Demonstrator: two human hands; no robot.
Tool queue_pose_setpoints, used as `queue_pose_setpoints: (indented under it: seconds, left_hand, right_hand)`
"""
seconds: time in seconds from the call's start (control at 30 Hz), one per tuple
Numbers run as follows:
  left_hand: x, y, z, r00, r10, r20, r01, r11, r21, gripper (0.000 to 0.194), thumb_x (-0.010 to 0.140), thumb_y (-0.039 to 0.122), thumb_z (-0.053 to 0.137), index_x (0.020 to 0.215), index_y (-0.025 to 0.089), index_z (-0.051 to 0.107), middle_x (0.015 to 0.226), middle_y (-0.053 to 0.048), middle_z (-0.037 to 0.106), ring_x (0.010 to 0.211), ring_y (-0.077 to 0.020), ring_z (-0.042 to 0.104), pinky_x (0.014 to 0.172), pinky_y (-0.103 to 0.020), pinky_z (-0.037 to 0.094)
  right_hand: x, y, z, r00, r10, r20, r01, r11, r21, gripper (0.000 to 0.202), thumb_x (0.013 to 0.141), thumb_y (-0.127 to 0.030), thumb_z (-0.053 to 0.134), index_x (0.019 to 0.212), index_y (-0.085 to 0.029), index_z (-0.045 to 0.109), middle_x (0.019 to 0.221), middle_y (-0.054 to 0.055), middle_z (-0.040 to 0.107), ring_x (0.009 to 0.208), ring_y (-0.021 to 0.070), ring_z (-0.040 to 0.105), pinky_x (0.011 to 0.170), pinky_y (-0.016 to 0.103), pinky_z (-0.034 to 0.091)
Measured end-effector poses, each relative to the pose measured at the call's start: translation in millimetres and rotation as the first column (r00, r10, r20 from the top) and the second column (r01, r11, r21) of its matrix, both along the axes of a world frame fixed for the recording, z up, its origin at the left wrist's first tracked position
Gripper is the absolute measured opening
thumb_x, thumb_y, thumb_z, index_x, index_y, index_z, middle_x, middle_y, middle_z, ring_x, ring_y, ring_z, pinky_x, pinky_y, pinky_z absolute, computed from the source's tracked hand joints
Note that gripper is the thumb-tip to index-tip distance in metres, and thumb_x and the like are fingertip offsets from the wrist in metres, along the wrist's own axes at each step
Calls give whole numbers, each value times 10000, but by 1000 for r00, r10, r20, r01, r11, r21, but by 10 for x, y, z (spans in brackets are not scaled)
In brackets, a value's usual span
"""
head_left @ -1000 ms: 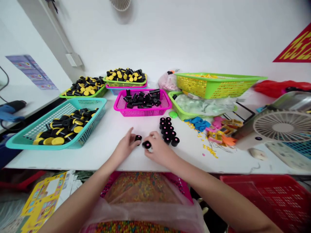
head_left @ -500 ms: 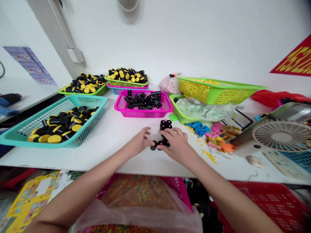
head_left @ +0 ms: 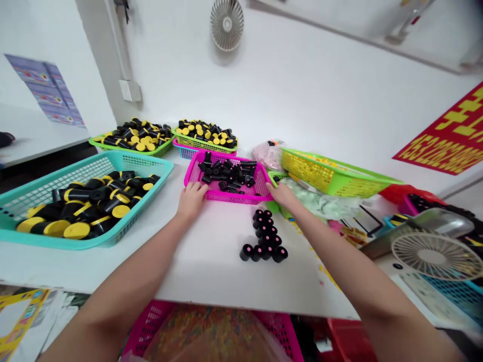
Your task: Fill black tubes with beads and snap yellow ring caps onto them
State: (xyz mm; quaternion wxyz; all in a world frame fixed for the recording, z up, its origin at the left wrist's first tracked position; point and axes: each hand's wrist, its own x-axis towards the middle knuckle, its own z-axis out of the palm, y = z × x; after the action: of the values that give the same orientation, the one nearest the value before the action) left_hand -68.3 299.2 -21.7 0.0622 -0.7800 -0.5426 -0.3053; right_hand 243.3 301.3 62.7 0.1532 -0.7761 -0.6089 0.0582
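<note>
A magenta basket (head_left: 234, 197) holding loose black cylinders sits on the white table (head_left: 211, 261). My left hand (head_left: 191, 200) grips its front left corner, fingers over the rim. At the right end of the same basket, my right hand (head_left: 282, 195) has its fingers closed on the rim. In front of the basket, several black cylinders with pink dots on top (head_left: 266, 236) stand upright in a close group, touching neither hand.
A teal basket (head_left: 113, 234) of black and yellow pieces is at the left. Green baskets (head_left: 166, 147) stand behind it. At the right are a tilted green basket (head_left: 339, 185), a plastic bag (head_left: 317, 198) and a fan (head_left: 433, 255).
Both hands have left the standing cylinders and moved forward to the magenta basket, one at each end, taking hold of it. The camera view has shifted, showing more wall.
</note>
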Motion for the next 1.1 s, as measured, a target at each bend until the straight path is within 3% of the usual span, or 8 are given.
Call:
queue_pose_setpoints:
  seconds: [0.2, 0.47, 0.6, 0.67, 0.73, 0.83, 0.9, 1.1]
  left_hand:
    - [-119, 53, -33, 999, 41, 35, -39, 998, -39, 244, 924, 134, 440, 957, 218, 666, 1009, -97, 644, 953, -283, 500, 834, -408, 445]
    - [-111, 44, -30, 996, 77, 54, -74, 995, -63, 243, 946, 165, 442, 958, 253, 668, 998, -82, 631, 987, -285, 485, 762, -384, 425]
    - [-100, 45, -32, 996, 76, 50, -73, 995, -63, 246, 947, 163, 448, 971, 272, 668, 999, -79, 624, 991, -278, 487, 751, -375, 414]
    - [-100, 49, -36, 996, 73, 52, -70, 995, -64, 251, 945, 156, 450, 976, 278, 668, 1006, -78, 623, 998, -279, 485, 754, -378, 412]
    - [-98, 53, -37, 996, 68, 53, -64, 996, -66, 252, 945, 153, 450, 976, 276, 668, 1009, -80, 624, 998, -284, 484, 755, -385, 410]
    - [-94, 55, -37, 996, 63, 56, -60, 996, -65, 228, 953, 178, 460, 979, 269, 667, 1011, -82, 626, 999, -292, 483, 757, -394, 407]
    - [-91, 54, -38, 996, 68, 62, -65, 996, -60, 218, 955, 188, 466, 993, 269, 664, 1018, -80, 626, 1012, -295, 482, 764, -397, 406]
    - [-80, 59, -57, 993, 75, 93, -70, 996, -56, 227, 965, 197, 455, 1018, 286, 657, 1052, -71, 622, 1042, -290, 469, 800, -406, 409]
  right_hand:
    - [-21, 413, 114, 999, -8, -31, 2, 984, -181, 329, 958, -364, 593, 1223, -168, 594, 1224, 93, 617, 1027, 213, 637, 868, 418, 560]
    - [-173, 527, 42, 998, 53, 27, -51, 996, -78, 360, 952, -369, 600, 1249, -168, 581, 1258, 96, 603, 1076, 236, 623, 906, 451, 543]
    - [-427, 563, 68, 987, 140, 82, -145, 988, 60, 583, 975, -507, 483, 1471, -215, 386, 1505, 164, 388, 1373, 297, 422, 1122, 487, 351]
    - [-588, 632, 76, 971, 220, 92, -223, 975, 20, 742, 901, -625, 528, 1517, -270, 315, 1588, 160, 237, 1455, 320, 297, 1164, 468, 280]
    - [-751, 728, 51, 954, 289, 82, -280, 954, -103, 912, 750, -698, 668, 1507, -309, 340, 1605, 152, 184, 1451, 364, 293, 1149, 498, 293]
    - [-962, 881, -46, 934, 352, 58, -320, 898, -301, 1064, 580, -704, 788, 1485, -324, 378, 1584, 164, 226, 1383, 391, 393, 1082, 544, 362]
    - [-1063, 966, -116, 924, 377, 54, -330, 863, -384, 1074, 557, -699, 801, 1478, -338, 383, 1562, 167, 274, 1338, 384, 447, 1024, 548, 417]
    - [-1193, 1090, -222, 891, 438, 114, -355, 833, -424, 795, 777, -564, 733, 1452, -282, 422, 1385, 128, 526, 1190, 301, 577, 954, 472, 505]
